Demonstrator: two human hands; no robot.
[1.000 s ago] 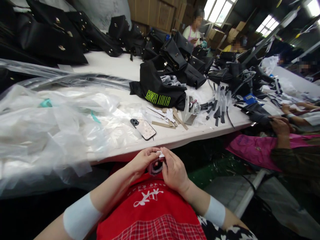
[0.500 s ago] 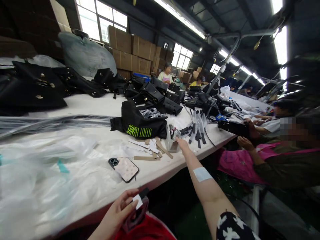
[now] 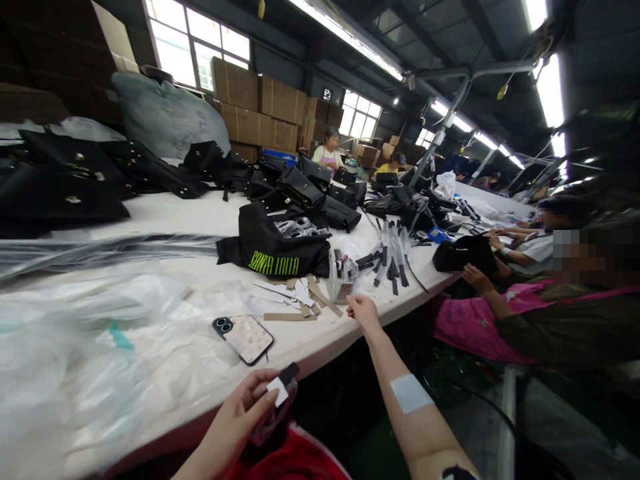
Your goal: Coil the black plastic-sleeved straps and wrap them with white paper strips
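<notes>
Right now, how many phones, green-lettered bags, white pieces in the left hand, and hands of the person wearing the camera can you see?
Phone: 1
Green-lettered bag: 1
White piece in the left hand: 1
Wearer's hands, the left and the right hand: 2
Total: 5

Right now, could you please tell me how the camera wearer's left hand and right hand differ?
The left hand holds a white piece and a dark strip; the right hand has curled fingers, and whether they hold anything is unclear. The left hand is low, before the front edge of the table; the right hand is farther forward, near the clear item. Both are bare.
</notes>
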